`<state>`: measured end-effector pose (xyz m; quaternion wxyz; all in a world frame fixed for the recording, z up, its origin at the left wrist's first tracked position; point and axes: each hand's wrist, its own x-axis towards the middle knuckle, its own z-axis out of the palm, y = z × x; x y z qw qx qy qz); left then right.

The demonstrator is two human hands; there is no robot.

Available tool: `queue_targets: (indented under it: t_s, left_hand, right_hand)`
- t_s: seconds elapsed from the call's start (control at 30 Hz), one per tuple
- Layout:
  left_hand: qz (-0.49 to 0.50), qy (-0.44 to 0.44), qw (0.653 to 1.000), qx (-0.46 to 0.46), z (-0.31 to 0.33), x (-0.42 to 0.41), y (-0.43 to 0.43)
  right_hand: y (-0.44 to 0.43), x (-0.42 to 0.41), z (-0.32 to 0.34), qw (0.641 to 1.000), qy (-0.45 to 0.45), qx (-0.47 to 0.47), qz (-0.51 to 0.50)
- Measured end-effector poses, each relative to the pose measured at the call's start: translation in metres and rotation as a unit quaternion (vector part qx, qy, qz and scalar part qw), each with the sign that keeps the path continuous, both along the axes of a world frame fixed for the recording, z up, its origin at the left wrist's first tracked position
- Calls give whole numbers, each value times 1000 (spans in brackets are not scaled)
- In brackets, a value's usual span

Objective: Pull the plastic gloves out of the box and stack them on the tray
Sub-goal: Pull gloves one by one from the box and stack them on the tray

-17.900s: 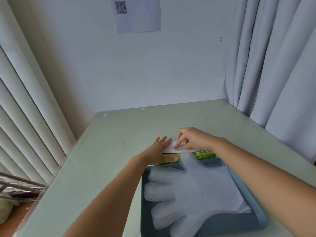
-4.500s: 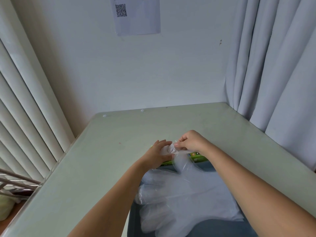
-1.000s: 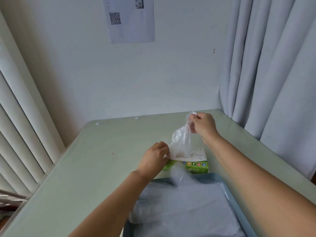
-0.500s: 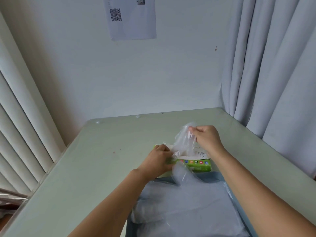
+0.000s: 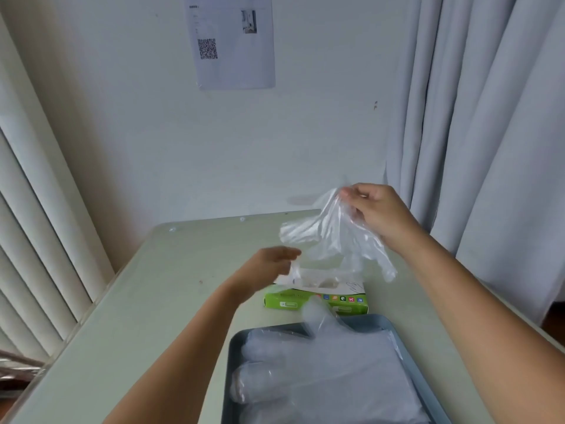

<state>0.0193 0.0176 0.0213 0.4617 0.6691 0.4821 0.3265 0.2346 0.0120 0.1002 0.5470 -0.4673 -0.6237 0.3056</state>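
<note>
Workspace: pale green table [image 5: 171,301]. Your right hand [image 5: 376,212] pinches a crumpled clear plastic glove [image 5: 333,237] above the green cardboard box [image 5: 315,301], mid-table. Your left hand [image 5: 266,267], blurred at the box's left end, likely steadies it; grip unreadable. Glove stack [image 5: 330,368] lies on blue-grey tray [image 5: 235,341], near edge.

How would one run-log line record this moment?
right hand: pinches glove above box | left hand: blurred, by box | tray: holds stacked gloves

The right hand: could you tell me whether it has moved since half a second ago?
Yes. The right hand has risen up and rightward from the green box, lifting the glove it pinches.
</note>
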Motion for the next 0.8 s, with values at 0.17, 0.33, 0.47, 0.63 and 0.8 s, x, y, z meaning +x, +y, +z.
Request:
queue_targets:
  t_s: [0.17, 0.33, 0.47, 0.63, 0.8]
  left_hand:
    - [-95, -176, 980, 8, 40, 10, -29]
    - [-76, -143, 986, 42, 54, 25, -56]
    - [-15, -217, 976, 13, 60, 12, -71]
    - [25, -147, 987, 53, 56, 3, -91]
    - [49, -114, 988, 88, 55, 2, -107]
  right_hand:
    - [-40, -8, 11, 989, -94, -38, 107]
    - [-66, -1, 28, 972, -137, -98, 162]
    - [-78, 36, 32, 944, -217, -209, 137]
    - [-90, 51, 11, 968, 53, -223, 104]
    - [-105, 41, -1, 983, -3, -162, 85]
